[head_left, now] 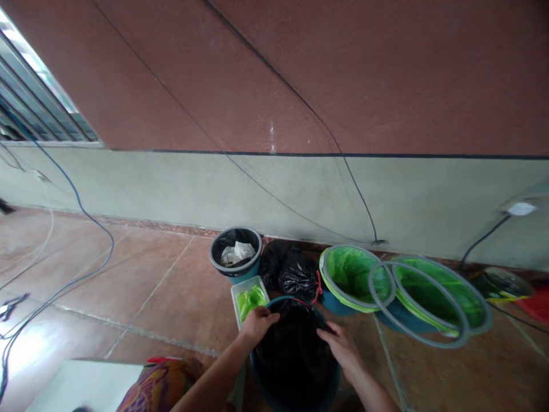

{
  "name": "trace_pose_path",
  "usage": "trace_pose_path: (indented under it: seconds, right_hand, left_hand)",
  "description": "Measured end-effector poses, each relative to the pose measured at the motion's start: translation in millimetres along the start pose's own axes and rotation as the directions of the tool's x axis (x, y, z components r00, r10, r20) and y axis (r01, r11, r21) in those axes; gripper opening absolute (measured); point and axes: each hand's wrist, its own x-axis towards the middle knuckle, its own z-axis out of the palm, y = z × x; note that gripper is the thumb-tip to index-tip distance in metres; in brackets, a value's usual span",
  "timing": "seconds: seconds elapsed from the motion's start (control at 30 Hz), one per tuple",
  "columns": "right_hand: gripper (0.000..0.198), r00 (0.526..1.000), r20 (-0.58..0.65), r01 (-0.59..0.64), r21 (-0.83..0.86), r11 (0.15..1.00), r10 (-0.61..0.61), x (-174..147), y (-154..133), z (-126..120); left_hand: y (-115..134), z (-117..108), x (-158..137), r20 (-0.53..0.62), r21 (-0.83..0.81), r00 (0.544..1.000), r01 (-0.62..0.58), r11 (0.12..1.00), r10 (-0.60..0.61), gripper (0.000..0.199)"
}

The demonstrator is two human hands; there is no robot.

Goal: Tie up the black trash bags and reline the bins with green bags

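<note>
Black plastic liner (295, 349) hangs inside the blue bin (256, 373) in front of me. My left hand (259, 325) pinches its edge on one side and my right hand (342, 347) grips it opposite, probably so the mouth stays spread. A white tray (235, 296) holding green plastic (251, 300) stands just beside the bin, perhaps for easy reach.

I've got 1 barred window (45, 94) upper left, blue cable (78, 197) looping over tiled floor (193, 297), 2 dark wires (274, 71) down the red-over-pale wall (407, 103), white fitting (521, 208) far right.
</note>
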Motion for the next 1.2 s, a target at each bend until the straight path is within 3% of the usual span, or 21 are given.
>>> trace_pose_path:
  seconds: [0.1,0.23,0.37,0.5,0.6,0.7,0.8,0.9,1.0,1.07,1.1,1.2]
  right_hand:
    - [0.025,0.998,-0.043,0.046,-0.076,0.996,-0.049,3.6,2.4,-8.2]
    - [0.024,0.964,-0.265,0.007,-0.106,0.994,-0.035,11.0,3.7,-30.9]
    - [0.025,0.930,-0.363,-0.035,-0.253,0.967,-0.061,13.5,0.6,-52.0]
    - [0.032,0.907,-0.377,-0.029,-0.502,0.865,-0.188,7.4,-5.7,-51.7]
    - [0.040,0.846,-0.358,0.091,-0.634,0.768,-0.396,-3.6,-14.8,-35.9]
    - [0.034,0.786,-0.161,0.315,-0.727,0.610,-0.597,-18.2,-24.6,-12.5]
    - [0.032,0.774,0.148,0.512,-0.719,0.471,-0.616,-30.1,-26.3,9.8]
    - [0.043,0.814,0.245,0.477,-0.799,0.367,-0.527,-34.3,-19.6,21.5]
    - [0.050,0.893,0.227,0.356,-0.886,0.299,-0.389,-31.6,-16.1,21.8]
    - [0.046,0.926,0.238,0.335,-0.877,0.345,-0.293,-29.0,-19.7,20.3]
    - [0.041,0.932,0.258,0.346,-0.846,0.406,-0.255,-28.3,-23.1,19.9]
    - [0.025,0.914,0.353,0.388,-0.625,0.678,-0.198,-28.5,-35.4,19.3]
  left_hand:
    - [1.4,-3.0,-5.9,0.035,0.136,0.997,-0.077,0.988,0.072,0.021]
    - [6.5,-18.2,-4.2,-0.184,0.193,0.981,-0.023,0.981,0.059,0.030]
    - [10.5,-33.9,0.8,-0.313,0.194,0.950,0.042,0.980,0.022,0.034]
    - [10.3,-35.8,1.2,-0.374,0.187,0.927,0.038,0.982,0.036,0.032]
    - [14.3,-28.0,-4.6,-0.412,0.226,0.901,-0.045,0.973,0.138,0.038]
    - [21.8,-13.0,-18.6,-0.279,0.273,0.906,-0.243,0.931,0.318,0.034]
    - [24.0,7.6,-36.5,0.068,0.249,0.881,-0.469,0.847,0.468,0.032]
    - [17.3,26.4,-49.3,0.297,0.281,0.837,-0.537,0.795,0.460,0.045]
    - [9.5,34.8,-52.7,0.355,0.353,0.856,-0.495,0.794,0.376,0.063]
    - [7.5,34.7,-52.2,0.354,0.375,0.871,-0.467,0.801,0.341,0.069]
    - [7.7,33.7,-51.8,0.351,0.374,0.874,-0.460,0.805,0.337,0.072]
    - [10.4,30.6,-51.5,0.336,0.347,0.875,-0.458,0.819,0.347,0.080]
